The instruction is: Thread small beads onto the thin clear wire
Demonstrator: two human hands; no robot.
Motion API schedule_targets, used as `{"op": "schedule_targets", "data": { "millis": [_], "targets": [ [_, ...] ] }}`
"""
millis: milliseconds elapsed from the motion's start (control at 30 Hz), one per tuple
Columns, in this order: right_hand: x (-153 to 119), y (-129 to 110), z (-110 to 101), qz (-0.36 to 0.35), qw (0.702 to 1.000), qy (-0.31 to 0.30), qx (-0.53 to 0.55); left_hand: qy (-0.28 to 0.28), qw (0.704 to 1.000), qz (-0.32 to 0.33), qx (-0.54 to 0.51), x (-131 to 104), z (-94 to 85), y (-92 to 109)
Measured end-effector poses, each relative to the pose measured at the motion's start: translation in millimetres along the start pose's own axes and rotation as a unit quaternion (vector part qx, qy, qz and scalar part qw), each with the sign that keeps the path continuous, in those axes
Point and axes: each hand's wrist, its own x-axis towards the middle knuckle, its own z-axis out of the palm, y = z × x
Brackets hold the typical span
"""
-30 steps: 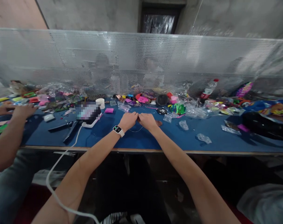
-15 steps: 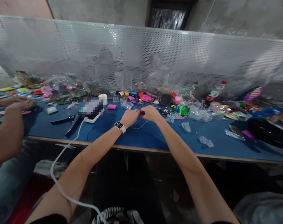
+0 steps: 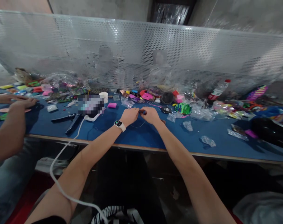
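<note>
My left hand point(image 3: 129, 116), with a white watch point(image 3: 119, 124) on the wrist, is closed in a pinch over the middle of the table. Facing it, almost touching, my right hand point(image 3: 151, 115) has its fingers curled together. A thin pale string point(image 3: 138, 126) hangs in a shallow loop below and between the two hands. Its ends run up toward the fingers. Something small and dark shows at the right fingertips, too small to name. Beyond the hands lie a pink packet point(image 3: 112, 105) and a black piece with white marks point(image 3: 166, 110).
Black-handled pliers point(image 3: 72, 124) and a device with a white cable point(image 3: 79, 129) lie to the left. Another person's hands point(image 3: 22, 101) work at far left. Plastic scraps point(image 3: 208, 141), a bottle point(image 3: 217, 91) and a black bag point(image 3: 271, 132) are to the right. A perforated metal screen point(image 3: 132, 46) stands behind.
The view has shifted slightly. My right fingers have changed their curl a little, and the hands stay close together. A small brown bit now shows beside my right wrist.
</note>
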Motion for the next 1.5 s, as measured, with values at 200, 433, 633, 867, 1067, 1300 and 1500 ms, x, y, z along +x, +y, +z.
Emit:
{"op": "schedule_targets", "data": {
  "millis": [200,433,633,867,1067,1300,1500],
  "targets": [
    [-2,9,3,0.021,0.99,0.046,0.133,-0.001,1.0,-0.004,-0.023,5,0.1,-3],
    [-3,10,1,0.035,0.99,0.041,0.132,0.009,0.998,-0.018,-0.054,5,-2.7,-5],
    [-2,12,4,0.005,0.992,0.026,0.123,0.023,0.996,-0.046,-0.075,6,-0.7,-7],
    [-3,10,1,0.014,0.996,0.034,0.084,0.024,0.998,-0.015,-0.049,4,-3.1,-9],
    [-2,1,0,0.038,0.998,0.033,0.049,0.024,0.999,0.023,0.02,2,-6.3,-2],
    [-1,-3,0,0.035,0.998,0.026,0.034,0.01,0.999,0.034,0.027,2,-6.6,0],
    [-2,-1,-2,0.014,0.999,0.013,0.039,0.018,1.0,0.018,-0.006,2,-4.8,-1]
  ]
}}
